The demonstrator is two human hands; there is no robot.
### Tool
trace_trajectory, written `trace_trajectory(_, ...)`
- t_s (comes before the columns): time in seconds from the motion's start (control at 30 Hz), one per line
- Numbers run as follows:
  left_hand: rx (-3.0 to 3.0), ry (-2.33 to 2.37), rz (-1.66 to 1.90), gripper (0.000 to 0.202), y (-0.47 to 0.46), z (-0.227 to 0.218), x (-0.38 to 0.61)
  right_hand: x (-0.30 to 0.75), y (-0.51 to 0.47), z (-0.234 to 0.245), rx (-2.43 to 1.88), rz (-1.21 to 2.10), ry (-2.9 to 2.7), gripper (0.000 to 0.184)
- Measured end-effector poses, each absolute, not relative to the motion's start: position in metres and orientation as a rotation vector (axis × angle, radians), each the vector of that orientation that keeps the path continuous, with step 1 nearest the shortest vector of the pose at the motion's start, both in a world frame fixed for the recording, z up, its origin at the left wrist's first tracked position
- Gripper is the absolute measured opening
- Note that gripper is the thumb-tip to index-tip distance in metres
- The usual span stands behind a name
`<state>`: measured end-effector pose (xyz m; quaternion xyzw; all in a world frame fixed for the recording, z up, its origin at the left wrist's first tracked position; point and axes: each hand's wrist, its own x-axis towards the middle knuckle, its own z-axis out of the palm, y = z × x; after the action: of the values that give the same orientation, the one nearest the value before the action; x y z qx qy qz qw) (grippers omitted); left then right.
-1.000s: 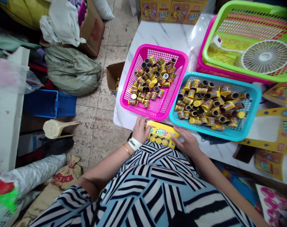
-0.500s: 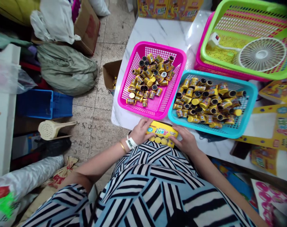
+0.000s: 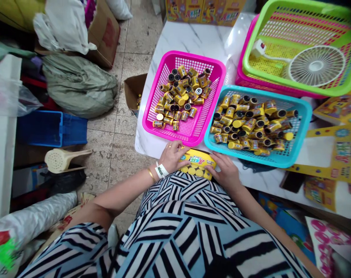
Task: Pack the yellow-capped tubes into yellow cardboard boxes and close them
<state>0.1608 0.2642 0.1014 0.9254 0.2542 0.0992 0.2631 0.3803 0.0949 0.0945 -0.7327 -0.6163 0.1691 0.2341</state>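
Note:
Both my hands hold a yellow printed pack (image 3: 197,160) at the near edge of the white marble table (image 3: 192,38), with a row of round yellow canister ends (image 3: 192,170) showing along its near side. My left hand (image 3: 172,156) grips its left end, and my right hand (image 3: 224,172) rests on its right end. Just beyond lie a magenta plastic basket (image 3: 161,77) and a turquoise plastic basket (image 3: 259,159). Both hold several loose yellow canisters with black ends (image 3: 179,92).
A lime-green basket (image 3: 297,23) holding a white desk fan (image 3: 316,65) sits on a magenta basket (image 3: 245,79) at the far right. Printed yellow cards (image 3: 337,150) lie right of the baskets. Floor to the left holds sacks, a blue crate (image 3: 52,129) and a cardboard box (image 3: 133,92).
The pack stays between my hands, with my fingers slightly repositioned on it. The whole scene has drifted slightly left and up as my head moved.

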Motion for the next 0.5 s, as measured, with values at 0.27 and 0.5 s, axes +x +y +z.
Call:
trace_trajectory(0.27, 2.605, 0.604, 0.225, 0.045, 0.2562, 0.1012, 0.1643, 0.3743, 0.0876, 0.0851, -1.981, 0.425, -1.632, 0.047)
trace_trajectory(0.5, 2.596, 0.701, 0.205, 0.042, 0.2572, 0.1058, 0.1701, 0.3779, 0.0915, 0.0894, -1.948, 0.475, -1.641, 0.041)
